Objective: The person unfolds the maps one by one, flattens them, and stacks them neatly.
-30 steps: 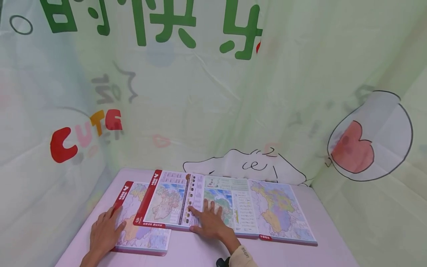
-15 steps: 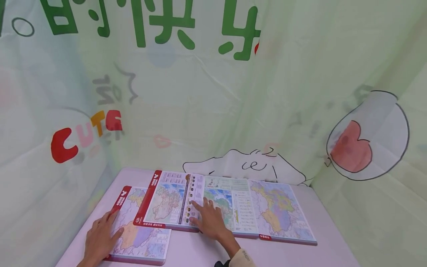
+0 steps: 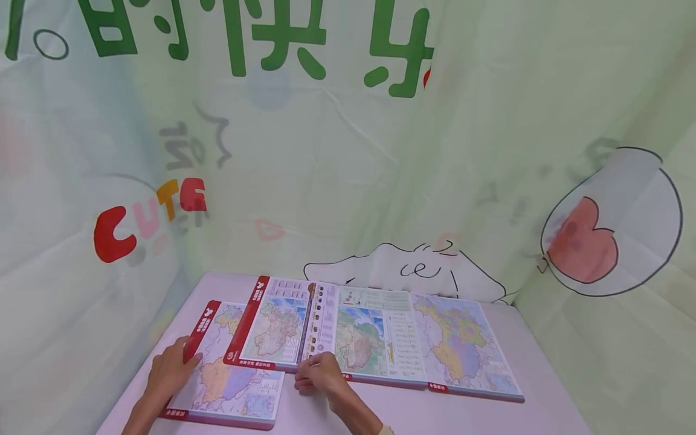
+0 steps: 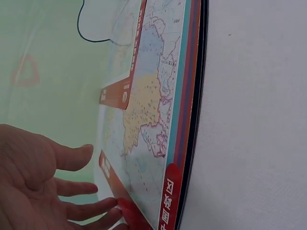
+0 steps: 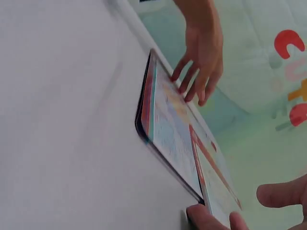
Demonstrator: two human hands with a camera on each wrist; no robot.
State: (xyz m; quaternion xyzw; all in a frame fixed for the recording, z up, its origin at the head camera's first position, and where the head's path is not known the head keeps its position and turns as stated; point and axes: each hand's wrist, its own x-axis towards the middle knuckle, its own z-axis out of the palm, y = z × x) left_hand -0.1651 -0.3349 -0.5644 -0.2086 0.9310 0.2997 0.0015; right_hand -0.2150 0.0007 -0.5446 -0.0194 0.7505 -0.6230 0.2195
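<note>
Lower centre, the right hand (image 3: 324,376), finger grip unclear, has withdrawn to the central maps' (image 3: 360,345) front edge, uncovering them; lower left, the left hand's (image 3: 170,368) fingers spread.

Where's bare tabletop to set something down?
Free: pale pink tabletop in front of the row of flat, colourful map boards, right of the right hand; also between that row's right end and the pale green fabric curtain. Crowded: left, where the left hand touches a red-edged rectangular map pad overlapped by the row; back, where row nears curtain.
</note>
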